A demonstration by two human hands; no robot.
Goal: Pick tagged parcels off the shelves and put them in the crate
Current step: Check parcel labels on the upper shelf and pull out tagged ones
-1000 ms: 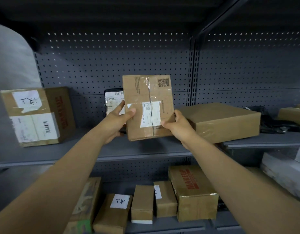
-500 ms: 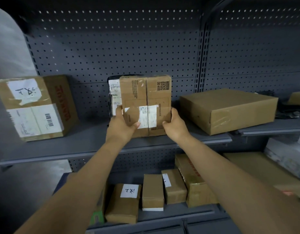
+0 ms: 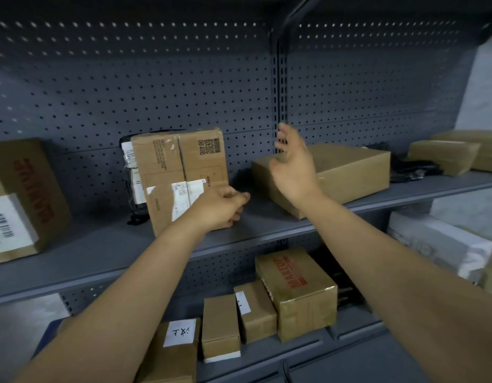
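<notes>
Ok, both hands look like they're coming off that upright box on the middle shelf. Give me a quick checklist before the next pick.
1. Upright box set down on the middle shelf: ok, it stands on edge, leaning back against a dark parcel.
2. Right hand free: ok, fingers spread, holding nothing.
3. Left hand free: cannot tell, its fingers are curled at the box's lower right corner.
4. Handwritten tag on this box: cannot tell, only printed labels show.
5. Tagged parcel in view: ok, a small box on the lower shelf carries a white handwritten tag.
6. Crate located: not ok, none in view.
</notes>
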